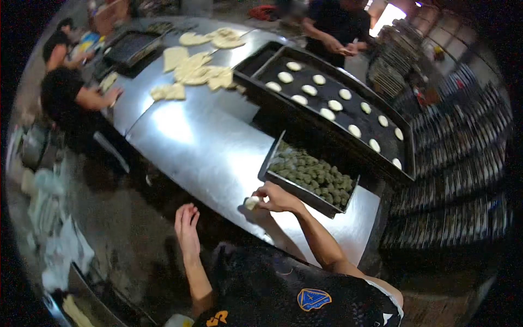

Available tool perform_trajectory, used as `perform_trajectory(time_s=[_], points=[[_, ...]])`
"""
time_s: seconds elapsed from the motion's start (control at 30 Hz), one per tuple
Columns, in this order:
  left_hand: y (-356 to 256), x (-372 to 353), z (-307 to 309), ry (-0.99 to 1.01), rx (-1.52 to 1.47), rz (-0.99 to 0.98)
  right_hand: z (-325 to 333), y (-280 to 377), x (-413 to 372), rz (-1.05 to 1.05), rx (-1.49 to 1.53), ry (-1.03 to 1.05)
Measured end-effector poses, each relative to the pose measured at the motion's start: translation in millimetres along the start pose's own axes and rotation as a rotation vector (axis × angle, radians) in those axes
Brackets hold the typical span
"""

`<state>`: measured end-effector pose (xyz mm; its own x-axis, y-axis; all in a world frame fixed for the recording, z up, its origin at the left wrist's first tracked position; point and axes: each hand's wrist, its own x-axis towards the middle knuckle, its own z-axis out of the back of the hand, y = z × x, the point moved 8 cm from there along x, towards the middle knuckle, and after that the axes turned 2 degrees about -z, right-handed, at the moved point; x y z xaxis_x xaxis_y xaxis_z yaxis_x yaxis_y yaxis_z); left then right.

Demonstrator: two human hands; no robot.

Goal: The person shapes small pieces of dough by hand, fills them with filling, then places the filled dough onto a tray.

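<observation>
My right hand [279,197] pinches a small pale dough piece [252,203] just above the near edge of the metal table, left of the filling bin. My left hand [188,226] hangs in front of the table edge, holding nothing, its fingers stretched out and slightly bent. Close by my right hand stands a metal bin [265,168] heaped with greenish-brown balls [313,171]. Behind it, a large black baking tray [348,114] carries several flat white dough rounds [335,105] in rows.
Dough sheets and scraps [201,70] lie on the far part of the shiny table [210,136]. Two people stand at the left and another person [338,32] behind the tray. Stacked trays [452,174] fill the right side. A dark tray [132,48] sits far left.
</observation>
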<state>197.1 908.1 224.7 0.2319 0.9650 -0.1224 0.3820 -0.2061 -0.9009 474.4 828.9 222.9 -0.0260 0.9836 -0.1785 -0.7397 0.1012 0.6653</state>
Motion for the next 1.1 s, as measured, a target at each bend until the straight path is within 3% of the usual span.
perform_trajectory(time_s=[0.07,0.1,0.17,0.2,0.27,0.33,0.4,0.53,0.6,0.67,0.73,0.87,0.97,1.1], points=[[7.4,-11.0,6.6,-0.064,-0.02,0.057,68.5,17.3,-31.0,-0.044,0.169,-0.099],[11.4,-16.7,12.1,-0.094,-0.026,0.074,111.9,19.9,-55.6,-0.18,0.173,-0.28],[14.6,-27.8,14.7,-0.098,-0.047,0.08,182.1,-32.0,-86.4,-0.134,0.303,-0.591],[17.7,-33.9,19.8,-0.134,-0.072,0.098,226.1,-46.5,-104.9,-0.078,0.164,-0.781],[27.8,-39.6,35.4,-0.145,-0.076,0.08,290.7,-95.4,-135.0,-0.163,0.145,-1.058],[28.4,-41.1,40.0,-0.175,-0.086,0.065,341.4,-141.8,-151.4,-0.333,0.09,-1.204],[22.5,-45.8,40.1,-0.231,-0.03,0.047,377.6,-217.6,-139.7,-0.42,-0.034,-1.162],[7.9,-54.8,26.7,-0.279,-0.022,-0.022,396.3,-250.3,-120.4,-0.586,-0.384,-1.108],[5.6,-59.8,23.5,-0.273,-0.06,-0.044,378.3,-279.7,-91.8,-0.674,-0.453,-0.716],[1.5,-64.8,20.9,-0.321,0.004,-0.013,373.7,-218.7,-97.9,-0.439,-0.322,-0.8],[2.8,-61.5,32.1,-0.299,0.038,-0.016,371.9,-195.2,-106.9,-0.334,-0.124,-1.108],[-1.1,-41.1,51.0,-0.286,0.03,-0.054,312.5,-98.1,-104.6,-0.078,-0.03,-1.165],[-20.4,-18.5,47.8,-0.293,0.072,-0.065,248.2,-26.7,-78.0,0.045,0.2,-0.884],[-45.5,33.3,43.1,-0.235,0.113,-0.083,173.5,12.4,-13.0,0.069,0.394,-0.457]])
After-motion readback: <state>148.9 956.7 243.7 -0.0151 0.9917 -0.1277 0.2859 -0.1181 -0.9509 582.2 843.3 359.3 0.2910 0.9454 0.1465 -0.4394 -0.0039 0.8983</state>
